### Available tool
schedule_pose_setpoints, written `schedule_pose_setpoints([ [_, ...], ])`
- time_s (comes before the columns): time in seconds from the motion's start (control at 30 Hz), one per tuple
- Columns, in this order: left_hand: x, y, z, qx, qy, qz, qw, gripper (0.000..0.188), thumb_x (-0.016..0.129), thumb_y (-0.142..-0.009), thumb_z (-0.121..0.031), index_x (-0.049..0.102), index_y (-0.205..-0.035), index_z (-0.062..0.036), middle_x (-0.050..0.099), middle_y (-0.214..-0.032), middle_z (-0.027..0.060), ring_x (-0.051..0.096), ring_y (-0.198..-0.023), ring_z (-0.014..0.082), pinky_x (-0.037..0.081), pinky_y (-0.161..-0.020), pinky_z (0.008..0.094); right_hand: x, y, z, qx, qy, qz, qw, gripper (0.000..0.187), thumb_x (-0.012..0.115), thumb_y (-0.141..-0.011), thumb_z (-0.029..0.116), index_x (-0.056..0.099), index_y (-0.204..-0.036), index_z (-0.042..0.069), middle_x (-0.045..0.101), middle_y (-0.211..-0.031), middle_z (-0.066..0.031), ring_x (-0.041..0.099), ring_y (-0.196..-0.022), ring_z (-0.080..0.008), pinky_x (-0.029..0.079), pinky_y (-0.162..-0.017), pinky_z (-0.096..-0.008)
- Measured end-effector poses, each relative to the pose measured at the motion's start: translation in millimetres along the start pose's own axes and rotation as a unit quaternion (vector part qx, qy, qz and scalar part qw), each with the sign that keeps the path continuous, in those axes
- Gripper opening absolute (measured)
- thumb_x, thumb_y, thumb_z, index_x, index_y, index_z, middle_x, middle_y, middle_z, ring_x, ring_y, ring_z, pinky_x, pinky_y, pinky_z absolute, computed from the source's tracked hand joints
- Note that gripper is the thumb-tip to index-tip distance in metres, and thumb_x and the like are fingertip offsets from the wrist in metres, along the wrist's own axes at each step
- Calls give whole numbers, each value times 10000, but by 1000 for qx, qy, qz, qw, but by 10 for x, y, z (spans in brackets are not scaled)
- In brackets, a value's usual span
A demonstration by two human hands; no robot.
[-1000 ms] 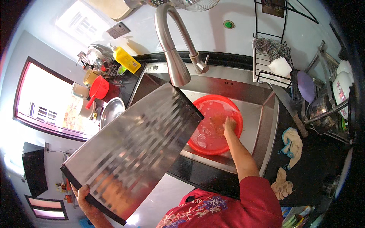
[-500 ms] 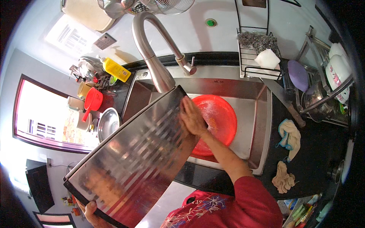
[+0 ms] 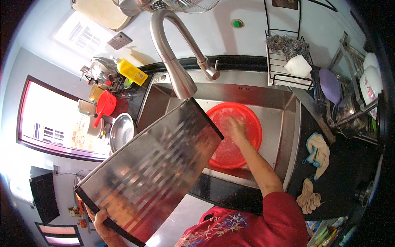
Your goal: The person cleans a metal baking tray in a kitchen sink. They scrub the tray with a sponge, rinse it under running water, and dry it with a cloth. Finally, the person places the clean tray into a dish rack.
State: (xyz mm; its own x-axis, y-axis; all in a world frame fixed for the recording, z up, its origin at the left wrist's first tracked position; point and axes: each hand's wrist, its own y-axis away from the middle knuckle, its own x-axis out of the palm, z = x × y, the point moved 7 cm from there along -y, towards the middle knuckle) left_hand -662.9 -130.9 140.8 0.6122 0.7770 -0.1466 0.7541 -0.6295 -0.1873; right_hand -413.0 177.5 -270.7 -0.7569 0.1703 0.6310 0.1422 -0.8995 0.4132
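Left grip (image 3: 98, 221) part-hidden behind panel (image 3: 152, 173)

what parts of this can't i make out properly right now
All in the head view:
Left hand: some fingers, hidden behind the metal panel.
Right hand: fingers, blurred.
Red basin: part of its left side, covered by the panel.
Pale board: top, cut off by the upper edge.

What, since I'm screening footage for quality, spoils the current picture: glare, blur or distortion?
Head view: the window is mostly washed out white; head view: the right hand looks motion-blurred against the red basin; head view: the metal panel carries streaky reflections; head view: the corners go dark and straight edges bend near the rim.
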Motion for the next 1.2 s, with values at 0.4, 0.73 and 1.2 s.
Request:
schedule_pose_setpoints([
  [0.4, -85, 60, 21, 12, -16, 22, 1000, 716, 508, -649, -150, 304, -1325, -31, 525, -969, 91, 521, -711, 158, 437, -588, 234, 2109, 1161, 674, -516, 494, 166, 680, 578, 530, -814, 180, 294, -1302, -23, 314, -1341, -223, 322, -1238, -357, 281, -1013, -418],
  [0.73, -151, 213, -10, -4, 55, -32, 998, 659, 529, -627, -63, 341, -1258, -19, 543, -949, 136, 569, -737, 213, 506, -657, 311, -45, 183, -165, -262, 765, 14, 588, 420, 486, -812, 220, 450, -1215, 106, 375, -1295, -153, 326, -1178, -401, 355, -936, -485],
  [1.2, -170, 136, -29, 14, 89, -11, 996, 591, 526, -644, 2, 367, -1212, -22, 530, -846, 97, 514, -597, 142, 462, -518, 249, -550, 518, -344, -115, 849, 269, 441, 270, 584, -755, 163, 544, -989, 36, 548, -971, -260, 546, -889, -402, 451, -749, -456],
])
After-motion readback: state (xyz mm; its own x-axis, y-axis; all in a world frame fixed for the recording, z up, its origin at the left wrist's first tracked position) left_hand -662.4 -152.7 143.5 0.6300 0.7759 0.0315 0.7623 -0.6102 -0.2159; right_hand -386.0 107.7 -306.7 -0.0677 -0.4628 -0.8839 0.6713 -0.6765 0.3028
